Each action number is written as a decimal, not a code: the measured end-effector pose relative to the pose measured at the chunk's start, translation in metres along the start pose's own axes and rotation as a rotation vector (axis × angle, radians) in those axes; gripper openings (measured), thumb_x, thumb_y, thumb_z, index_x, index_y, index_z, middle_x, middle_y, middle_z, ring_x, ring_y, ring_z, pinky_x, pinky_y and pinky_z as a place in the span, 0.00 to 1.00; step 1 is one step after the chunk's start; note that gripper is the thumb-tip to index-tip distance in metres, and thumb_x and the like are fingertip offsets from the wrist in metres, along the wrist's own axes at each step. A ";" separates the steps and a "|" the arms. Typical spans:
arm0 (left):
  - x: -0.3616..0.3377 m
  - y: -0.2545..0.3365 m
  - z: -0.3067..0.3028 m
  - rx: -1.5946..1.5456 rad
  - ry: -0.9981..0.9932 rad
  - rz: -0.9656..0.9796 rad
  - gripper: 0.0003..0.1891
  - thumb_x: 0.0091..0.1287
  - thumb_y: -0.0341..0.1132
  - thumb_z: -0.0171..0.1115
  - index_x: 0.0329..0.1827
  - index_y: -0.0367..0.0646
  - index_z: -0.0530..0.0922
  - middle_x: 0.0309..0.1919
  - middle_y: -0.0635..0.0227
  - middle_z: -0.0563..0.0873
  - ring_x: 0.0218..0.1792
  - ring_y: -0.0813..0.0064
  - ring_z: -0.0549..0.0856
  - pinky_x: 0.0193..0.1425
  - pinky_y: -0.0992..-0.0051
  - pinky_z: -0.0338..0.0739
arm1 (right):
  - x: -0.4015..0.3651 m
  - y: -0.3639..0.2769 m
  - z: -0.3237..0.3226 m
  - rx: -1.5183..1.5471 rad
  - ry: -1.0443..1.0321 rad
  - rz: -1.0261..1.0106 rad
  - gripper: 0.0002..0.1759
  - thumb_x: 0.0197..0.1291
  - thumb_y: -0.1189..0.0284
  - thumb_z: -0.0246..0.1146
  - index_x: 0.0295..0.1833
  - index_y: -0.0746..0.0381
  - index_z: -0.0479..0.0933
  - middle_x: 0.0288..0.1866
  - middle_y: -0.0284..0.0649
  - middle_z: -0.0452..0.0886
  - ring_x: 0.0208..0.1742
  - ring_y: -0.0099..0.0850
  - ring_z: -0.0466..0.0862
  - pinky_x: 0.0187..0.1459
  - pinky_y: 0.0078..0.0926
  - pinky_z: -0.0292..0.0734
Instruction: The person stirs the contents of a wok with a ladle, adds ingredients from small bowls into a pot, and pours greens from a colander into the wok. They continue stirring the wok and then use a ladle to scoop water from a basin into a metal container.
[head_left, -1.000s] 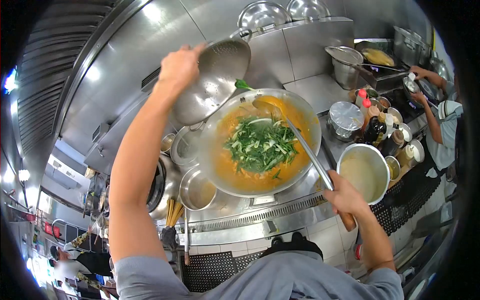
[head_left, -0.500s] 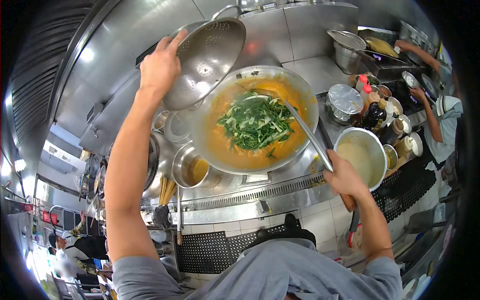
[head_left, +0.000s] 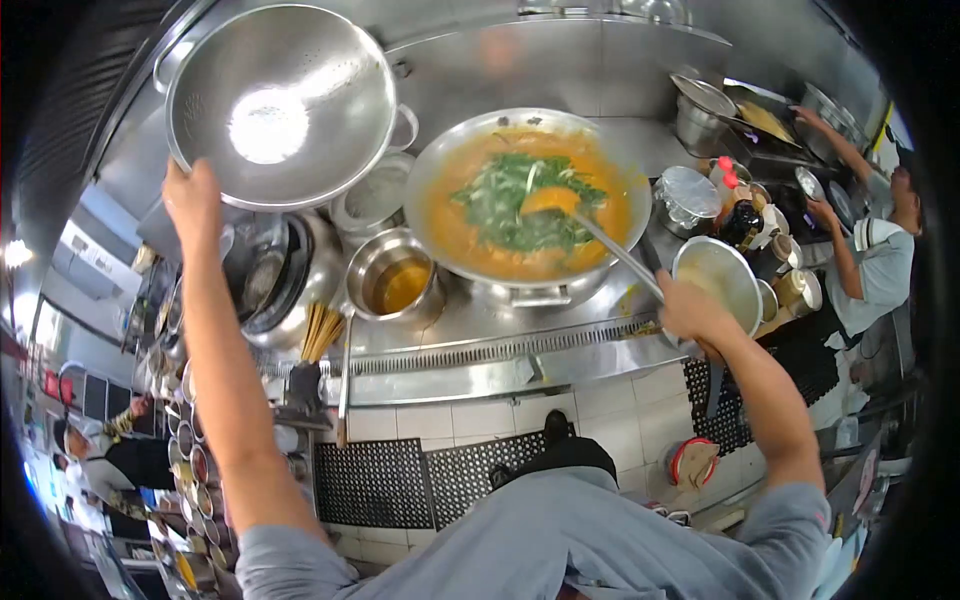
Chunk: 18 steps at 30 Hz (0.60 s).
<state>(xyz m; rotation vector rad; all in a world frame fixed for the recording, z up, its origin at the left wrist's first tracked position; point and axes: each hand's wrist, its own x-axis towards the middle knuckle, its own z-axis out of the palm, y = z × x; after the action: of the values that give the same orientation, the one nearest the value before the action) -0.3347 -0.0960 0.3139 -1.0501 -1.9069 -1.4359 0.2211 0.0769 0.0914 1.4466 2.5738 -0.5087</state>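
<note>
My left hand [head_left: 192,200] grips the near-left rim of a metal colander [head_left: 335,150], raised left of the wok with its shiny inside facing me; nothing shows in it. A wide wok [head_left: 432,160] holds orange sauce [head_left: 450,235] with chopped green leaves [head_left: 500,220] heaped in the middle. In my right hand [head_left: 695,308] is the handle of a long ladle [head_left: 612,245], fingers closed around it. Its bowl, coated orange, sits over the right part of the greens. My right fingers partly cover the handle.
A steel pot [head_left: 438,300] with yellowish liquid and a bamboo brush [head_left: 320,335] are left of the wok. Rightward stand a pale pot [head_left: 748,312], a foil-covered pot [head_left: 690,195] and sauce bottles [head_left: 740,220]. A co-worker [head_left: 870,265] reaches over the far-right stove.
The colander has moved left, away from over the wok, and turned its inside toward me. The ladle's bowl has come up out of the sauce onto the greens, which look more sunken and wetted.
</note>
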 end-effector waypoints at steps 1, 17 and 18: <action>-0.017 -0.035 -0.014 -0.167 0.016 -0.121 0.22 0.62 0.31 0.55 0.59 0.33 0.78 0.44 0.54 0.88 0.45 0.61 0.86 0.52 0.66 0.80 | 0.021 -0.011 0.008 0.063 0.024 0.041 0.23 0.57 0.76 0.56 0.59 0.70 0.69 0.42 0.62 0.83 0.42 0.59 0.85 0.46 0.53 0.78; -0.371 -0.143 -0.270 -0.443 0.580 -0.877 0.21 0.63 0.23 0.59 0.61 0.36 0.75 0.50 0.63 0.84 0.50 0.72 0.82 0.57 0.72 0.75 | -0.022 0.018 0.025 -0.288 0.098 -0.217 0.40 0.53 0.82 0.49 0.77 0.63 0.59 0.70 0.62 0.70 0.73 0.53 0.70 0.70 0.39 0.65; -0.383 -0.149 -0.272 -0.468 0.612 -0.842 0.20 0.64 0.24 0.59 0.61 0.35 0.76 0.50 0.64 0.84 0.50 0.73 0.82 0.57 0.72 0.75 | -0.053 -0.037 0.005 -0.119 -0.013 -0.024 0.38 0.51 0.83 0.49 0.74 0.66 0.62 0.67 0.62 0.73 0.71 0.57 0.69 0.71 0.40 0.62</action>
<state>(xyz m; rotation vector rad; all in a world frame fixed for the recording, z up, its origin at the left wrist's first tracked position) -0.2551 -0.4783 0.0130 0.1441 -1.6114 -2.3869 0.2167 0.0147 0.1098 1.3706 2.5669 -0.3591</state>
